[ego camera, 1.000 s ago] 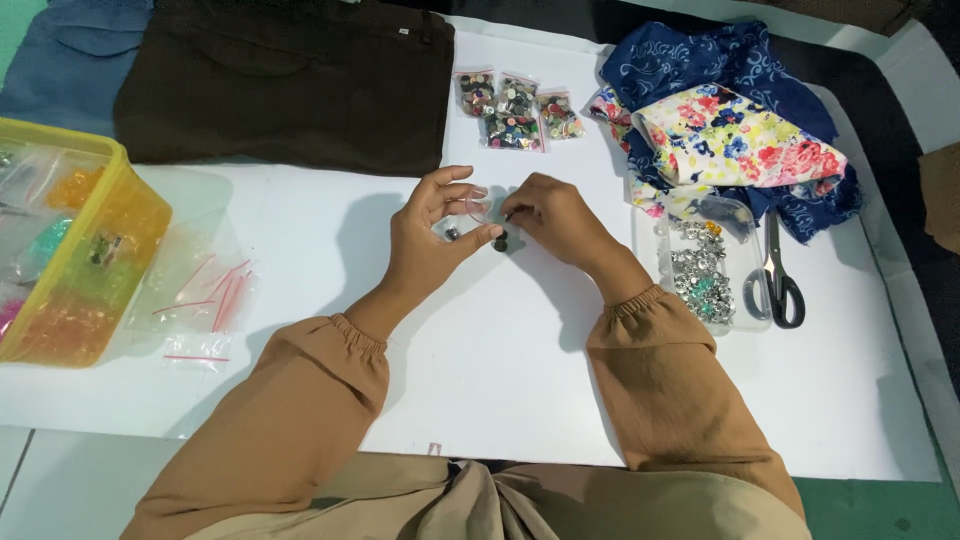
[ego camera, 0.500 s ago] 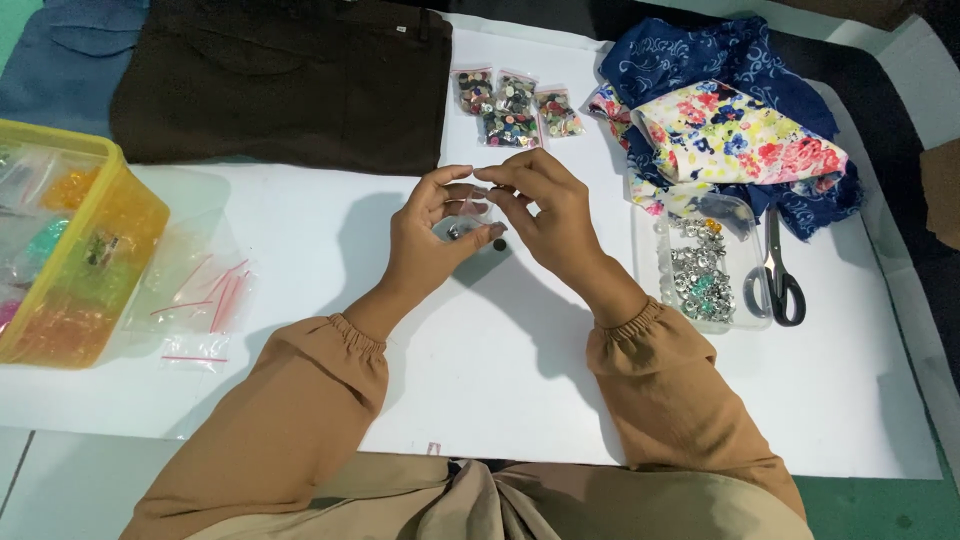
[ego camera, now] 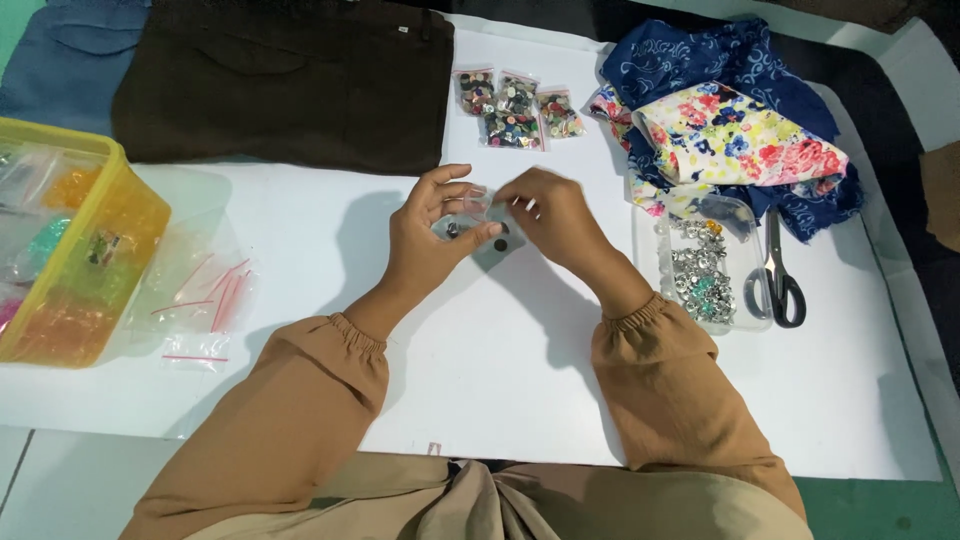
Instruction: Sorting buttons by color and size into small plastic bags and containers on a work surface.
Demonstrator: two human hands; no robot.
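Note:
Both hands meet above the middle of the white sheet (ego camera: 500, 340). My left hand (ego camera: 432, 225) pinches a small clear plastic bag (ego camera: 482, 228) that has a few dark buttons in it. My right hand (ego camera: 548, 215) grips the bag's top edge from the other side. The bag is lifted a little above the sheet. Tan sleeves cover both forearms.
Three small bags of mixed buttons (ego camera: 515, 105) lie at the back. A clear tray of metal snaps (ego camera: 703, 265) and scissors (ego camera: 777, 275) sit to the right, below floral and blue cloth (ego camera: 735, 125). Dark brown trousers (ego camera: 290, 80), a yellow box (ego camera: 75, 250) and loose small bags (ego camera: 200, 290) lie left.
The hands have lifted the small bag off the sheet and shifted slightly left; my right hand now grips its top edge.

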